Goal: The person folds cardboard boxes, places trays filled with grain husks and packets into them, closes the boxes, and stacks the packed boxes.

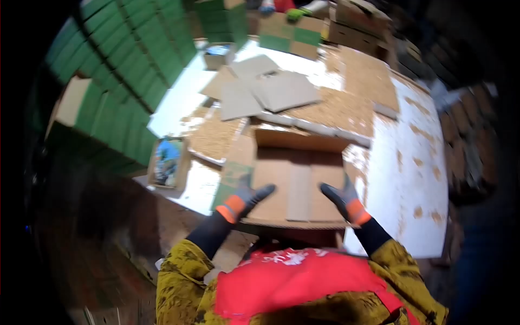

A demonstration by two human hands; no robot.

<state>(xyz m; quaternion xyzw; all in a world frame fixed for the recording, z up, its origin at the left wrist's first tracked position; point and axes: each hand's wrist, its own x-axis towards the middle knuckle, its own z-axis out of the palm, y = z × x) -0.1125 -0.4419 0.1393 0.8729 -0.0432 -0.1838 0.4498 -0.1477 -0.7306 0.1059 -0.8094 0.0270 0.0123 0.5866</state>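
Observation:
An open cardboard box with a taped seam along its inner bottom is at the near edge of the white table, right before my body. My left hand, in a dark glove with an orange cuff, grips its left wall, thumb inside and fingers outside. Gloved the same way, my right hand holds the right wall, thumb inside. Green printing shows on a flap at the left. Behind the box lie grey-brown cardboard sheets on blocks topped with brown crumbly material.
Stacked green boxes rise at the left. A small box with blue contents stands at the left table edge, another box farther back. Across the table, a green-gloved hand is by a cardboard box.

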